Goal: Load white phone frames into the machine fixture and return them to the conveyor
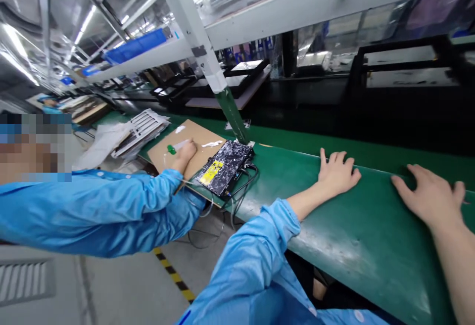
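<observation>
In the head view, our left hand rests open on the green worktop, perhaps for support; our right hand spreads open and empty, contact unclear. Leftward, the black box overlaps the brown board, seemingly within the co-worker's reach.

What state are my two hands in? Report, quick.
Left hand: open, spread on the green bench, holding nothing visible.
Right hand: open and spread, nothing visible in it.
</observation>
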Demonstrator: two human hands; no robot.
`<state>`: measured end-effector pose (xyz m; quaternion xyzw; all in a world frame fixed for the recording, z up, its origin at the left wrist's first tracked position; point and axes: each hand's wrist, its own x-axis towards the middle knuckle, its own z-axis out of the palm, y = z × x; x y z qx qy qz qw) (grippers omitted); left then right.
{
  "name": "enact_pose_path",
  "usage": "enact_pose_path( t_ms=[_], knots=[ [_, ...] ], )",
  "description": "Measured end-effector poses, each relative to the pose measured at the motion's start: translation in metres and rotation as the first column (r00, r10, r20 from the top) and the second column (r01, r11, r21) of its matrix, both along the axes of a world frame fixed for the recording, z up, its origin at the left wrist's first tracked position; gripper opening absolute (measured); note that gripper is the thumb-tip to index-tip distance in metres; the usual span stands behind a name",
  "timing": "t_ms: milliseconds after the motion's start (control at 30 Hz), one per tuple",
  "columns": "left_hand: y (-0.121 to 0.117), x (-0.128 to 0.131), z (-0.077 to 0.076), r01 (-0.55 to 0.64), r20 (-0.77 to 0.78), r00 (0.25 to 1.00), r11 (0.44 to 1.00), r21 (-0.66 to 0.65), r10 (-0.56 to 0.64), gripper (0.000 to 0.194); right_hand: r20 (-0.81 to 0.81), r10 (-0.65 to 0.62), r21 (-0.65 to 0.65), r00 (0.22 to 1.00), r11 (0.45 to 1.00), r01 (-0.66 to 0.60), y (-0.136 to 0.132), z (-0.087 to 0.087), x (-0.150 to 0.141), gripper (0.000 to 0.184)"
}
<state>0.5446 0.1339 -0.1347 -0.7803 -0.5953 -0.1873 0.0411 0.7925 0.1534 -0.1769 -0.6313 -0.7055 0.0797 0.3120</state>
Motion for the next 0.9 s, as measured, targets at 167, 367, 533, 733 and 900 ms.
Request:
enact_pose_path(
  t_ms=[167,367,533,733,900],
  knots=[
    [0.001,-0.001,0.010,0.018,0.029,0.999,0.998,-0.066,-0.016,0.044,0.075,-0.032,-0.004,0.997,0.999,0.032,-0.007,0.021,-0.012,0.087],
    [0.004,-0.006,0.023,0.077,0.112,0.992,0.990,-0.117,-0.064,0.043,0.102,-0.045,0.029,0.994,0.999,0.042,-0.013,0.046,-0.031,0.080],
    [0.002,-0.004,0.028,0.111,0.107,0.990,0.984,-0.138,-0.096,0.041,0.138,0.064,0.091,0.988,0.993,-0.077,-0.022,0.046,-0.043,0.076],
    [-0.002,0.000,0.027,0.146,0.037,0.989,0.972,-0.184,-0.142,0.045,0.130,0.133,0.192,0.983,0.969,-0.156,-0.031,0.044,-0.055,0.080],
    [-0.004,-0.001,0.026,0.166,0.037,0.986,0.964,-0.209,-0.162,0.046,0.146,0.189,0.146,0.971,0.967,-0.210,-0.037,0.047,-0.071,0.081]
  ],
)
